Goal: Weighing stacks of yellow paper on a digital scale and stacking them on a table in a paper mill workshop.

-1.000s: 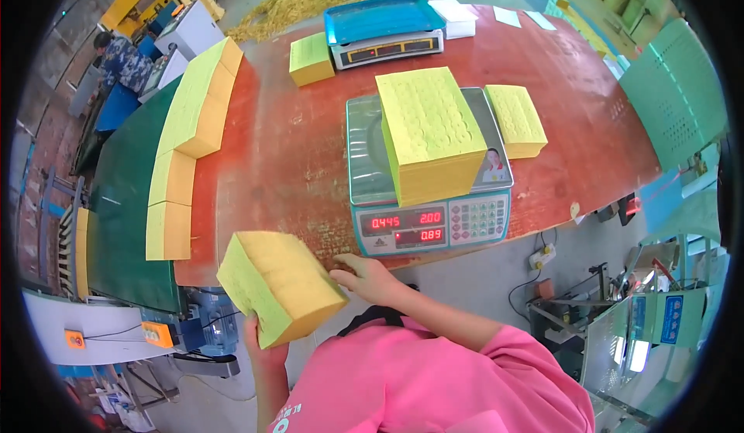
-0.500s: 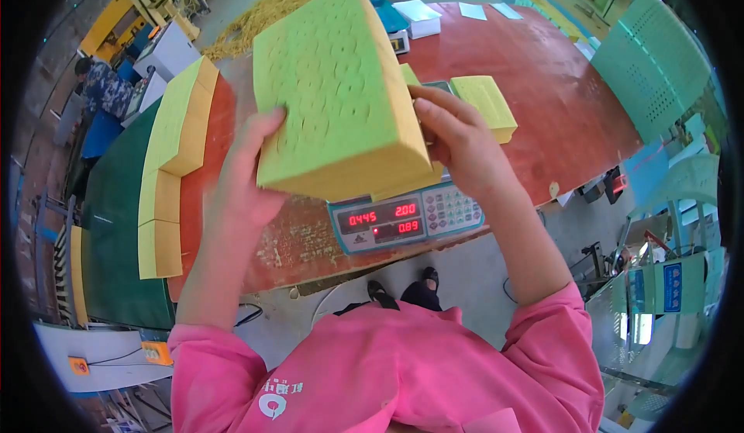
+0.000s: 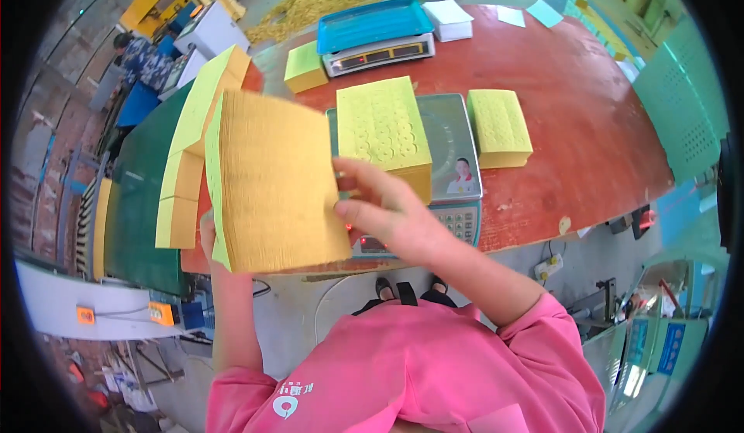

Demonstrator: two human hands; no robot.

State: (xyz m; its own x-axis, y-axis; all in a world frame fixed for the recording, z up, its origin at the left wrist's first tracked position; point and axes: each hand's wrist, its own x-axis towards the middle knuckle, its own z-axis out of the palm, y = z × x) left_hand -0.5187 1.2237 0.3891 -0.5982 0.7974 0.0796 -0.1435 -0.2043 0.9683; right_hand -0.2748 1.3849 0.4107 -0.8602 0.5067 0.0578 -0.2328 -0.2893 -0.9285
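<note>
Paper stack now edge-up

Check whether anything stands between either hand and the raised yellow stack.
Nothing visible stands between the right hand and the raised yellow stack; that hand's fingertips are at the stack's right edge. The left hand is mostly hidden at the stack's left side, so its contact cannot be judged.
</note>
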